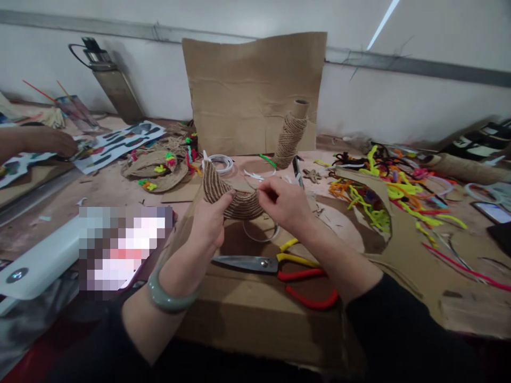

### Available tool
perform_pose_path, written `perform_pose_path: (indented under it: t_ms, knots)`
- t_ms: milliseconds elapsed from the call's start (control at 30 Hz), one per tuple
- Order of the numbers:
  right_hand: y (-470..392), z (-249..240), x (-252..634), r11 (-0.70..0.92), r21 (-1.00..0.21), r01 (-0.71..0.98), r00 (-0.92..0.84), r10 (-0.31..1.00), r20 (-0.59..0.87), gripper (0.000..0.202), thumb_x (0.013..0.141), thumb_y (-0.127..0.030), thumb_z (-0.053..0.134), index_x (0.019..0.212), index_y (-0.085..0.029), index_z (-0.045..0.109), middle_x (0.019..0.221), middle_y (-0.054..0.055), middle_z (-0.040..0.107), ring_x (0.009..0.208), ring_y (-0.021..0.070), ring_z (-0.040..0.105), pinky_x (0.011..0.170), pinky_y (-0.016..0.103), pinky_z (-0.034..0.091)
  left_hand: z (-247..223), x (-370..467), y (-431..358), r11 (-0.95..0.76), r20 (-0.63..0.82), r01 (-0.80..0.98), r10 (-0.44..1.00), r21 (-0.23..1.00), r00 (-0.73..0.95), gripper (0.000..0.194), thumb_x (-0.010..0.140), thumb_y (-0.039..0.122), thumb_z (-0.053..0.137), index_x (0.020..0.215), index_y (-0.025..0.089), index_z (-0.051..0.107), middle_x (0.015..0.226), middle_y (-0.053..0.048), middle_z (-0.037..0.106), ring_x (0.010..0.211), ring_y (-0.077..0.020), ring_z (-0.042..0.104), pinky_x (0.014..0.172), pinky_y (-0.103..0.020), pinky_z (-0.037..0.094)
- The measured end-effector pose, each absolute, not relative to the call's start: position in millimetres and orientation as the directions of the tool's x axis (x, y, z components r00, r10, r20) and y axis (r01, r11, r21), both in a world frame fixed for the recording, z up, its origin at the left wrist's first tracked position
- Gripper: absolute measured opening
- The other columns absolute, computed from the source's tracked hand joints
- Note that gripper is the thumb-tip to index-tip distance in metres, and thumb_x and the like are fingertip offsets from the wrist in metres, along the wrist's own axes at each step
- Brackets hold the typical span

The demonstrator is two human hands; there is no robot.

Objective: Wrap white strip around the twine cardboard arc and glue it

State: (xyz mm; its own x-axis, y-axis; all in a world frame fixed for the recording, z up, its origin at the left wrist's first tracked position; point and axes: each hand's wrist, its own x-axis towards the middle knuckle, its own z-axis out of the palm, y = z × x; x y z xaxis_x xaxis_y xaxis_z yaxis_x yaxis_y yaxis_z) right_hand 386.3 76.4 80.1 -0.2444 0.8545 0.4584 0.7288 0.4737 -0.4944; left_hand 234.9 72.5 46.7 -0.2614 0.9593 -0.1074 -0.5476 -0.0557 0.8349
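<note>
A crescent-shaped piece covered with rows of brown jute twine (243, 205) is held up in front of me. My left hand (213, 218) grips its left part, thumb on the ridged face. At the upper right edge, my right hand (281, 202) is closed in a pinch, seemingly on the end of the twine; the fingertips partly hide it. Below the hands lie large scissors (263, 264) with yellow and red handles, on brown cardboard (239, 298). A tube wound with jute twine (290, 135) stands behind my right hand.
An upright cardboard sheet (247, 90) stands at the back. Colourful pipe cleaners (383, 197) are heaped on the right. Twine-covered pieces (159, 170), a blurred-out phone (131, 250) and a tall bottle (115, 85) are on the left, near another person's hand (56, 141).
</note>
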Motion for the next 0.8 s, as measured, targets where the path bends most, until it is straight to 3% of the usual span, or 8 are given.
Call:
perform_pose_path:
  t_ms: [333, 567, 667, 800]
  knots:
    - [71.2, 77.3, 380.0, 0.474, -0.261, 0.841, -0.38, 0.861, 0.339, 0.026, 0.09, -0.024, 0.041, 0.089, -0.016, 0.065, 0.085, 0.009, 0.071, 0.074, 0.0181, 0.061, 0.068, 0.029, 0.041, 41.4, 233.8, 72.0, -0.065, -0.072, -0.463, 0.96, 0.884, -0.272, 0.024, 0.058, 0.023, 0.081, 0.079, 0.015, 0.071, 0.084, -0.005, 0.074, 0.082, -0.0196, 0.069, 0.083, -0.034, 0.055]
    - [70.4, 83.1, 383.6, 0.584, -0.219, 0.782, -0.5, 0.797, 0.339, 0.035, 0.095, -0.022, 0.037, 0.118, -0.019, 0.063, 0.11, 0.011, 0.071, 0.101, 0.0223, 0.064, 0.088, 0.035, 0.046, 41.3, 233.9, 72.4, -0.068, -0.064, -0.481, 0.966, 0.874, -0.252, 0.032, 0.057, 0.022, 0.083, 0.087, 0.014, 0.072, 0.085, -0.005, 0.074, 0.081, -0.02, 0.07, 0.084, -0.035, 0.054]
    - [70.0, 82.7, 384.4, 0.579, -0.222, 0.785, -0.492, 0.8, 0.344, 0.033, 0.096, -0.026, 0.039, 0.116, -0.02, 0.065, 0.108, 0.01, 0.071, 0.102, 0.0216, 0.064, 0.089, 0.034, 0.047, 41.5, 233.7, 72.5, -0.051, -0.075, -0.478, 0.968, 0.877, -0.24, 0.036, 0.056, 0.022, 0.083, 0.088, 0.014, 0.072, 0.085, -0.005, 0.074, 0.081, -0.0201, 0.07, 0.085, -0.036, 0.054]
    - [71.9, 77.0, 384.7, 0.508, -0.174, 0.843, -0.424, 0.828, 0.367, 0.029, 0.094, -0.026, 0.042, 0.1, -0.018, 0.07, 0.101, 0.008, 0.074, 0.092, 0.021, 0.067, 0.079, 0.031, 0.047, 40.6, 233.2, 71.7, -0.015, -0.101, -0.448, 0.967, 0.894, -0.234, 0.037, 0.054, 0.025, 0.084, 0.087, 0.013, 0.072, 0.084, -0.006, 0.074, 0.079, -0.0204, 0.069, 0.084, -0.037, 0.054]
